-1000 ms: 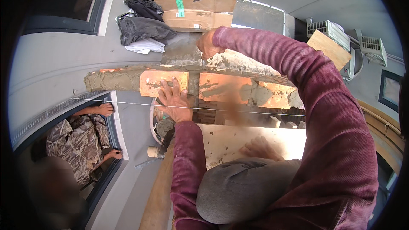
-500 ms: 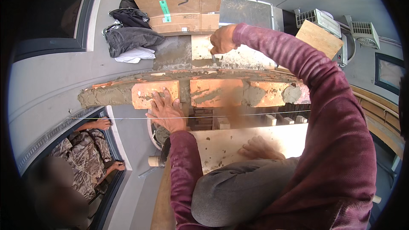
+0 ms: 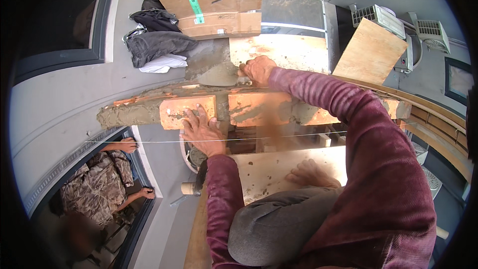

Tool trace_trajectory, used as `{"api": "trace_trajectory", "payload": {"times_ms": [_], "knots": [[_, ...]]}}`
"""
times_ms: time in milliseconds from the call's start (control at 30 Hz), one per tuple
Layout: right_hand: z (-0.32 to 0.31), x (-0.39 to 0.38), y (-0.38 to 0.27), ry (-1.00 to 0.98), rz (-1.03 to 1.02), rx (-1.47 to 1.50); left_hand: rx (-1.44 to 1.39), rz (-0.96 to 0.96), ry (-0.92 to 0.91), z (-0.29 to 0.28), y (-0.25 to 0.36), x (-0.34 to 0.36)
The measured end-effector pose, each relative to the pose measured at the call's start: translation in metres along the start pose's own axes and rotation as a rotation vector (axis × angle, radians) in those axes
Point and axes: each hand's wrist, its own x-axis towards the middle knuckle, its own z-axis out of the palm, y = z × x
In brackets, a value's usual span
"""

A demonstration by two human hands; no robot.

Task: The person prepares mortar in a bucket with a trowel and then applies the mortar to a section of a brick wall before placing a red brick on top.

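My left hand lies spread on the front of an orange brick, which rests at the left of the wall top. Grey mortar is spread along the wall to the left of that brick. On the wall's far side, my right hand is closed round the handle of a trowel. The trowel's grey blade points left, just behind the gap between two bricks. A second brick, smeared with mortar, sits right of that gap. My right sleeve covers part of the row.
A taut string runs along the wall's near side. Beyond the wall stand a large cardboard box, piled clothes and a leaning plywood sheet. Another person in camouflage clothing is at the window, lower left.
My right hand has come nearer and the trowel blade has swung left, now plainly in sight. My left hand stays on the brick. The whole view has shifted slightly.
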Motion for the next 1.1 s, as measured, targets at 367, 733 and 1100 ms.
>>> {"api": "trace_trajectory", "payload": {"times_ms": [367, 733, 1100], "knots": [[0.003, -0.016, -0.007, 0.073, -0.027, 0.002, -0.014, -0.021, 0.013, 0.003, -0.002, -0.002], [0.01, -0.017, 0.037, 0.085, -0.045, 0.262, 0.057, -0.009, 0.016, 0.005, -0.003, -0.004], [-0.038, -0.134, -0.013, 0.367, -0.144, 0.296, -0.446, -0.098, 0.194, 0.003, -0.056, -0.015]]}}
